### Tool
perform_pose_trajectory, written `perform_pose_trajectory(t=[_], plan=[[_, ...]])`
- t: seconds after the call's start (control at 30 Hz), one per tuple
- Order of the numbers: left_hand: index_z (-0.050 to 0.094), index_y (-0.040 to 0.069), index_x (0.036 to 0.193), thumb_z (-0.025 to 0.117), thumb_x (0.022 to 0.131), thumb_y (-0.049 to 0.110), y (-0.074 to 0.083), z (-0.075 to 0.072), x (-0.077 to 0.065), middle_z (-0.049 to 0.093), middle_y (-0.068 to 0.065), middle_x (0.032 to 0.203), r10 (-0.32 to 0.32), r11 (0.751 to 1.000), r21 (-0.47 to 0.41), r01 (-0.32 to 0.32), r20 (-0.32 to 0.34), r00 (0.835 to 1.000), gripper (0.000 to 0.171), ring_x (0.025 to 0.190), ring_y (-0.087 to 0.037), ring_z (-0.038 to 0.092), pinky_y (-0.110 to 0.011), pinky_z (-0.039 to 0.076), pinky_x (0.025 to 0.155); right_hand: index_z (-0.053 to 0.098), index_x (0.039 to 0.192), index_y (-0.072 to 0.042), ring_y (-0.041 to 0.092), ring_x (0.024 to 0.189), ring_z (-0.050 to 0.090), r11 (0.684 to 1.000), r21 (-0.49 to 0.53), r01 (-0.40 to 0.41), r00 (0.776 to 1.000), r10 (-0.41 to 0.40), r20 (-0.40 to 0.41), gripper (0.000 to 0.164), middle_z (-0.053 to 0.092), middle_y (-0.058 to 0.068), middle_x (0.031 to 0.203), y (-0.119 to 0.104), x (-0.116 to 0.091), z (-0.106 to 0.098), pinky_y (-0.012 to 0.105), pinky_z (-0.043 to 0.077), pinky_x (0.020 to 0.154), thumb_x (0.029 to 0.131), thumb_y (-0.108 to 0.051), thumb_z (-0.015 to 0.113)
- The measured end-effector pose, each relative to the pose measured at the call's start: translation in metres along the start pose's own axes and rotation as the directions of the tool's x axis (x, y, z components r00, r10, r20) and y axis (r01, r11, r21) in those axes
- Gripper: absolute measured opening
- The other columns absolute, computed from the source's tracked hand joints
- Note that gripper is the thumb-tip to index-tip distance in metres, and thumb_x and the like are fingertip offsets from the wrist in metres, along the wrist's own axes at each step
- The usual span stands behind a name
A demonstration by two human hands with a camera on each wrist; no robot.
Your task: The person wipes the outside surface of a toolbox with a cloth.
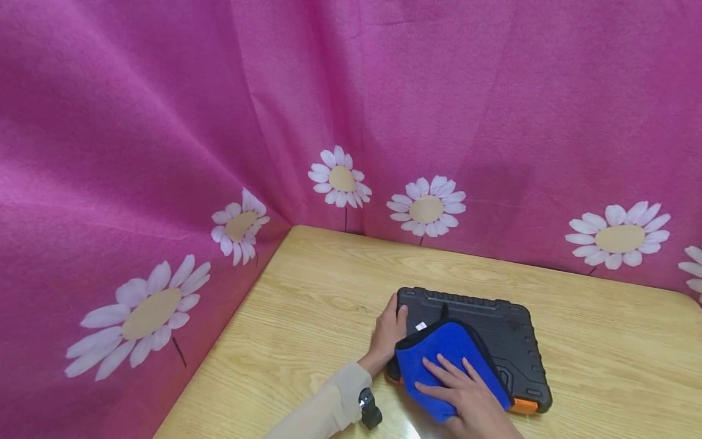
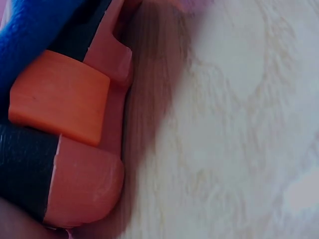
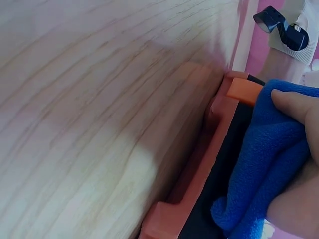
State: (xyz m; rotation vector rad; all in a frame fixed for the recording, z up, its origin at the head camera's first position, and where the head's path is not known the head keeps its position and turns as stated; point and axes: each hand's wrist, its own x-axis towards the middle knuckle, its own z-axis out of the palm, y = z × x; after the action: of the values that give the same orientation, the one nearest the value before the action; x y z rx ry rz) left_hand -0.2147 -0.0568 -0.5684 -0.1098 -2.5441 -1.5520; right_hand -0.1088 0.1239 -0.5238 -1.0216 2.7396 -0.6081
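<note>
A black plastic tool case (image 1: 515,335) with orange latches lies flat on the table. My left hand (image 1: 388,332) grips its left edge, thumb over the lid and fingers along the side. On the lid is a blue cloth (image 1: 433,353) with a dark edge and a small white tag. My right hand (image 1: 466,390) presses the cloth down, its fingers spread and straight. In the left wrist view an orange latch (image 2: 60,97) and the reddish lower rim show. The right wrist view has the cloth (image 3: 264,154) bunched under the right hand (image 3: 304,124).
The wooden table (image 1: 285,329) carries the case near its front. A pink curtain (image 1: 439,110) printed with white daisies hangs along the back and left sides. A black camera mount (image 1: 370,408) is strapped on the left wrist over a beige sleeve (image 1: 323,405).
</note>
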Motion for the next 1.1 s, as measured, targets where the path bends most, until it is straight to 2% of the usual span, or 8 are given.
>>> perform_pose_trajectory(t=[0.4, 0.77, 0.93, 0.97, 1.0, 1.1], plan=[[0.043, -0.002, 0.148, 0.043, 0.108, 0.020, 0.003, 0.001, -0.001, 0.055, -0.020, 0.141, -0.069, 0.998, -0.002, 0.069, 0.014, 0.998, 0.046, 0.127, -0.034, 0.054, -0.050, 0.044, 0.104, 0.070, 0.130, -0.022, 0.046, 0.139, 0.035, 0.999, 0.044, 0.000, 1.000, -0.001, 0.020, 0.063, 0.049, 0.012, 0.149, 0.010, -0.012, -0.005, 0.076, 0.018, 0.106, 0.071, 0.000, 0.070], [0.040, -0.001, 0.150, 0.041, 0.109, 0.021, 0.004, 0.000, -0.001, 0.051, -0.019, 0.144, -0.092, 0.996, 0.004, 0.092, 0.028, 0.995, 0.047, 0.131, -0.032, 0.050, -0.049, 0.042, 0.106, 0.072, 0.126, -0.025, 0.046, 0.136, 0.040, 1.000, -0.008, -0.022, 0.999, 0.023, 0.037, 0.061, 0.052, 0.011, 0.146, 0.019, -0.023, -0.006, 0.076, 0.020, 0.105, 0.070, -0.002, 0.072], [0.036, -0.004, 0.152, 0.041, 0.109, 0.023, 0.004, 0.000, -0.001, 0.045, -0.019, 0.149, -0.120, 0.993, 0.004, 0.120, 0.043, 0.992, 0.050, 0.136, -0.033, 0.045, -0.049, 0.038, 0.110, 0.072, 0.126, -0.024, 0.044, 0.137, 0.039, 0.998, -0.051, -0.041, 0.997, 0.044, 0.057, 0.053, 0.052, 0.009, 0.146, 0.022, -0.028, -0.004, 0.075, 0.017, 0.107, 0.074, -0.012, 0.076], [0.035, -0.004, 0.152, 0.040, 0.109, 0.023, 0.004, 0.001, 0.000, 0.044, -0.019, 0.150, -0.125, 0.992, 0.004, 0.125, 0.046, 0.991, 0.051, 0.137, -0.033, 0.043, -0.049, 0.037, 0.111, 0.072, 0.126, -0.024, 0.044, 0.138, 0.038, 0.997, -0.056, -0.050, 0.996, 0.054, 0.065, 0.051, 0.052, 0.009, 0.147, 0.023, -0.030, -0.004, 0.074, 0.013, 0.109, 0.076, -0.017, 0.077], [0.035, -0.004, 0.152, 0.040, 0.109, 0.023, 0.004, 0.001, 0.000, 0.043, -0.019, 0.151, -0.129, 0.992, 0.003, 0.129, 0.050, 0.990, 0.051, 0.138, -0.033, 0.042, -0.049, 0.036, 0.111, 0.071, 0.127, -0.025, 0.043, 0.138, 0.038, 0.996, -0.072, -0.056, 0.996, 0.061, 0.071, 0.049, 0.051, 0.009, 0.147, 0.024, -0.031, -0.004, 0.070, 0.003, 0.113, 0.078, -0.022, 0.078], [0.034, -0.003, 0.153, 0.039, 0.110, 0.024, 0.003, 0.001, 0.001, 0.041, -0.019, 0.152, -0.136, 0.991, -0.001, 0.136, 0.055, 0.989, 0.051, 0.139, -0.032, 0.041, -0.048, 0.035, 0.112, 0.071, 0.127, -0.025, 0.043, 0.138, 0.037, 0.993, -0.105, -0.063, 0.995, 0.070, 0.073, 0.049, 0.051, 0.008, 0.147, 0.028, -0.036, -0.004, 0.046, -0.023, 0.112, 0.080, -0.036, 0.078]])
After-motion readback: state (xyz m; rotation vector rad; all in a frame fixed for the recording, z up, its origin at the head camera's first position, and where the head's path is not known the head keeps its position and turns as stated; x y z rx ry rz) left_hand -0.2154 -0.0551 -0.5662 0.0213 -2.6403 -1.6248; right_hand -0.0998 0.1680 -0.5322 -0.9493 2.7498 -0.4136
